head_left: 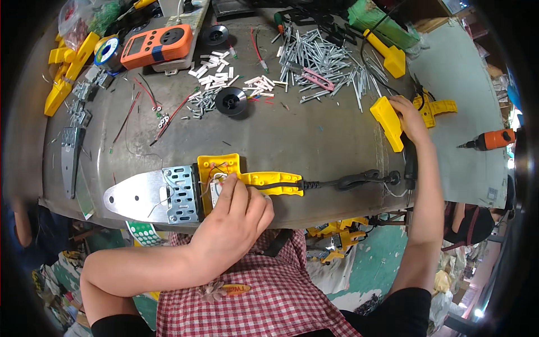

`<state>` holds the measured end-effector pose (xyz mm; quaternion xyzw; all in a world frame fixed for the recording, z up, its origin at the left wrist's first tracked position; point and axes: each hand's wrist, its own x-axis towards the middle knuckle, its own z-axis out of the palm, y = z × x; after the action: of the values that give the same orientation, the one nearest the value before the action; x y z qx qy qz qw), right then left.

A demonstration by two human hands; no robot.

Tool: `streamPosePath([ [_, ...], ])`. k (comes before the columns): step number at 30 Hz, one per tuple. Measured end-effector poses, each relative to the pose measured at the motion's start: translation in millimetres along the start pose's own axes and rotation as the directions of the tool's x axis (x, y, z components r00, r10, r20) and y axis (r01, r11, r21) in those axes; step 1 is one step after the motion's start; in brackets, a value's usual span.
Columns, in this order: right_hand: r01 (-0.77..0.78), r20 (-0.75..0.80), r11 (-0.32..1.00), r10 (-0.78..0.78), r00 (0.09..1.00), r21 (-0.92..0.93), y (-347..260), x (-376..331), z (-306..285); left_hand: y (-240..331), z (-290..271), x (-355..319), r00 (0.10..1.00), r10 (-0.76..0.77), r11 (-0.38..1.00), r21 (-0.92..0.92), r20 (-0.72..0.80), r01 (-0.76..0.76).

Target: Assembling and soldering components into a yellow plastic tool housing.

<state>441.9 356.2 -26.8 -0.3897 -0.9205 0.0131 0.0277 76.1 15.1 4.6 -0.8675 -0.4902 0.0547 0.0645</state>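
My left hand (233, 210) is closed, fingertips together over the white wires (218, 178) inside a yellow plastic housing half (230, 160). Its thumb and whatever it pinches are hidden. A black cord (328, 184) leaves the housing's handle end to the right. On the left, the housing meets a slotted metal bracket (182, 194) and a pointed silver plate (135, 197). Farther right, my right hand (410, 118) has its fingers curled round a yellow housing cover (387, 123), tilted at the bench's right side. Another yellow handle piece (438, 111) lies just beyond that hand.
Long screws (320, 62) are heaped at the back, with pink-handled tweezers (317, 80) among them. White connectors (213, 70), black spools (231, 101) and an orange meter (157, 46) lie to the left. An orange screwdriver (494, 139) rests far right.
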Motion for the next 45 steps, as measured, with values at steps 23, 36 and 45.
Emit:
streamPosePath([
  [23, -0.007, 0.008, 0.039, -0.017, 1.0, 0.999, -268, -30, 2, -2, 1, -2, 1.0, -0.024, 0.999, 0.023, -0.013, 0.025],
  [36, -0.002, 0.001, 0.121, 0.009, 1.0, 0.993, -298, -40, 3, 4, 11, -4, 0.993, -0.078, 0.997, -0.032, -0.093, 0.076],
  [45, -0.061, 0.028, 0.491, 0.075, 0.997, 0.869, -317, -44, 6, -111, -27, -14, 0.864, -0.503, 0.659, -0.635, 0.026, 0.403],
])
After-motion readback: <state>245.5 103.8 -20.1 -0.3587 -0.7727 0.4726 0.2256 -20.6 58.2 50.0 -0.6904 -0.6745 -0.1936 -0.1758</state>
